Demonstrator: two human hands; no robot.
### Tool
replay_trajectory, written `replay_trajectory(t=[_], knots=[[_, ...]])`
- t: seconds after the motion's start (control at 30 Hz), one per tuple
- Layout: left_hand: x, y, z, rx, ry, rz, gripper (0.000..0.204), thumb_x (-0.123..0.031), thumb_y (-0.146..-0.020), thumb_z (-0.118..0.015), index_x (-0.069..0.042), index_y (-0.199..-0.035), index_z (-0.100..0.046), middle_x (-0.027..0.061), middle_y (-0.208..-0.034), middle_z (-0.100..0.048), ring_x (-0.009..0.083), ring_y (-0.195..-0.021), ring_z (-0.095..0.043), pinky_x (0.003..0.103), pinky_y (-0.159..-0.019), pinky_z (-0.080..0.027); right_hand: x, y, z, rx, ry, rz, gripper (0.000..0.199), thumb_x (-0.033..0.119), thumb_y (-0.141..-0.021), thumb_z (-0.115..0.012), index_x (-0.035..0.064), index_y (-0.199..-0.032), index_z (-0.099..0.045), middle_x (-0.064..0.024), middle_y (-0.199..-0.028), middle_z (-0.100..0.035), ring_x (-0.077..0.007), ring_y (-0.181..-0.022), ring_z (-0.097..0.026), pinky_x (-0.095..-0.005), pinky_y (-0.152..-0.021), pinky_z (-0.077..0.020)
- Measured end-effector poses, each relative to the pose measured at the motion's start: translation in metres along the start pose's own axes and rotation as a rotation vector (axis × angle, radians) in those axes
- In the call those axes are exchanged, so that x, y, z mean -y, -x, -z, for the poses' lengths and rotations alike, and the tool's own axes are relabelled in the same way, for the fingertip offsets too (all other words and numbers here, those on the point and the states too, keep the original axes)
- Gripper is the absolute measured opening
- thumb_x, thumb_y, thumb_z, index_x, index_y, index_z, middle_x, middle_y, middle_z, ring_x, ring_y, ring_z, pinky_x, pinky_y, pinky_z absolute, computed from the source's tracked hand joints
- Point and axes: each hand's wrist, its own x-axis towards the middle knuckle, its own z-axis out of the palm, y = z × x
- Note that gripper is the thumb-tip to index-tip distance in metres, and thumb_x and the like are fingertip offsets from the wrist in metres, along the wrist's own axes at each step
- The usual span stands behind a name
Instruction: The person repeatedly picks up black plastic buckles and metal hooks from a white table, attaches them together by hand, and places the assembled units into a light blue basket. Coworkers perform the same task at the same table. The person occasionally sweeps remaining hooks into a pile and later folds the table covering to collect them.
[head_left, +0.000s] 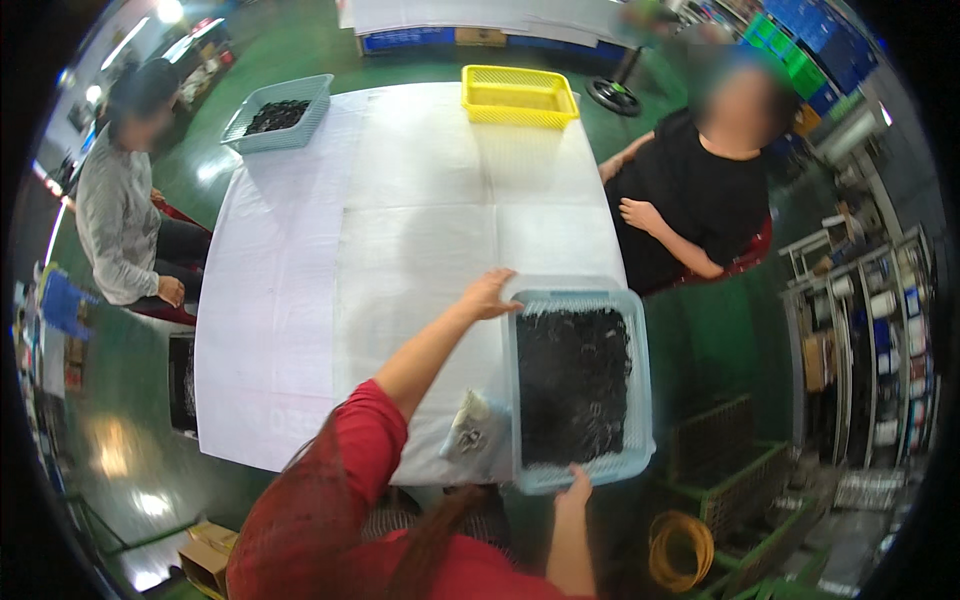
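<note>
A light blue plastic basket [645,400] full of small black parts [572,385] lies at the right edge of the white-covered table, its near end reaching past the table's edge. My left hand [490,294] grips the rim at its far left corner. At the near end, my right hand [575,486] holds the rim, thumb over the edge and fingers hidden beneath. Beside the basket, close to the table's near edge, is a small clear bag [470,428] with dark little pieces in it.
A yellow basket [520,118] and another light blue basket [236,143] with black parts stand at the far side. People sit at the left [125,200] and right [700,190] of the table [410,240]. Green metal frames [725,490] and a coiled yellow hose [680,551] are at lower right.
</note>
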Motion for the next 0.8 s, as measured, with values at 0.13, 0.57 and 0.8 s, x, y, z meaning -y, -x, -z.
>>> replay_trajectory(t=[0.13,0.57,0.8], knots=[[-0.043,-0.060,-0.026,0.449,-0.111,0.164,0.058,-0.037,-0.064,-0.073,-0.012,-0.115,-0.061,0.0167,-0.103,-0.064,0.0279,-0.096,-0.061,0.038,-0.082,-0.049,0.010,-0.003,0.002,-0.130,0.101,-0.082,0.041,0.000,-0.062,-0.063,-0.0067,-0.102,-0.056,-0.0103,-0.102,-0.055,-0.0282,-0.090,-0.055,-0.0425,-0.077,-0.0464],[-0.029,0.129,0.022,0.017,0.568,0.246,0.043,-0.017,-0.064,-0.065,-0.007,-0.106,-0.065,0.0123,-0.085,-0.068,0.0182,-0.079,-0.062,0.032,-0.074,-0.048,0.115,0.012,0.022,0.100,0.326,0.276,0.047,-0.010,-0.048,-0.052,-0.0097,-0.095,-0.054,-0.0144,-0.100,-0.056,-0.0299,-0.084,-0.056,-0.0382,-0.074,-0.0459],[-0.035,0.377,0.111,-0.417,0.772,0.448,0.044,-0.011,-0.069,-0.062,-0.003,-0.112,-0.060,0.0093,-0.089,-0.067,0.0139,-0.080,-0.060,0.029,-0.076,-0.046,0.128,0.130,-0.015,0.557,0.631,0.390,0.059,-0.007,-0.050,-0.054,-0.0073,-0.109,-0.051,-0.0102,-0.093,-0.056,-0.0260,-0.082,-0.056,-0.0351,-0.073,-0.0468]])
